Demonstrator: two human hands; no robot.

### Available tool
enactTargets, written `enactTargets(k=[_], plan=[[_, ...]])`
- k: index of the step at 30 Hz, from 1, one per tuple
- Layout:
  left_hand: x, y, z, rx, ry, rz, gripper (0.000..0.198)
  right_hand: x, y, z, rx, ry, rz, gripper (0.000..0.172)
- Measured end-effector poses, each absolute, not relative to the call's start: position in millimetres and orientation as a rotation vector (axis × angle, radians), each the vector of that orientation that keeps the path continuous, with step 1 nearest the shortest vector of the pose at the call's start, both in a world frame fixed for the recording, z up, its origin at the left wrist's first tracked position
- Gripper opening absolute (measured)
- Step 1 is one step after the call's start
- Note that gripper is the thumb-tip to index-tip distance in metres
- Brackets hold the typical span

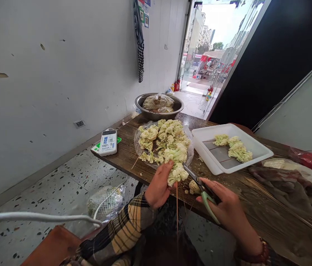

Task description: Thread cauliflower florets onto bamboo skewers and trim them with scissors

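Note:
My left hand (159,187) is closed round a cauliflower floret (177,173) at the near edge of the wooden table (128,151). A thin wooden skewer (177,207) hangs down below the floret. My right hand (225,205) grips green-handled scissors (204,190), blades pointing at the floret's base. A small cut piece (193,187) lies by the blades. Behind lies a pile of cauliflower florets (164,140) on clear plastic.
A white tray (213,162) holds a few florets (235,147). A metal bowl (141,101) with bagged food stands at the far end. A white device (108,142) sits at the left corner. Plastic bags (288,181) and skewers (269,199) lie at right. An open doorway (208,55) is behind.

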State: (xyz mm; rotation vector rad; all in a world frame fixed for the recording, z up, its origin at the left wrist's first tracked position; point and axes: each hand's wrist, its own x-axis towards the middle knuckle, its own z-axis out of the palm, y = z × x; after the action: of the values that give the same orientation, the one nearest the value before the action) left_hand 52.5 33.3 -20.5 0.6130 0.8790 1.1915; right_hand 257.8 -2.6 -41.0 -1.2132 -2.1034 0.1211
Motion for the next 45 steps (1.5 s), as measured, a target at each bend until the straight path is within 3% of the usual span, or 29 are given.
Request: enactTargets(k=[8,19,24,38,45], plan=[[49,32,-13,0.678,0.889,1.142,0.04,256,-2,-54,-1.2,-2.005,0.246,0.036],[32,41,-18,0.781,0.832,1.156,0.043,275,-4,-53,-1.487,-1.847,0.7,0.042],[25,44,-20,0.93,0.7,1.194,0.061,272,-6,-38,-1.383,-1.975,0.492,0.043],[19,43,-17,1.332,0.977,1.162,0.067,275,-12,13,-1.405,-2.46,-0.197,0.041],[23,43,-15,1.462,1.004,1.164,0.063,273,-10,22,-1.39,-2.507,-0.267,0.039]])
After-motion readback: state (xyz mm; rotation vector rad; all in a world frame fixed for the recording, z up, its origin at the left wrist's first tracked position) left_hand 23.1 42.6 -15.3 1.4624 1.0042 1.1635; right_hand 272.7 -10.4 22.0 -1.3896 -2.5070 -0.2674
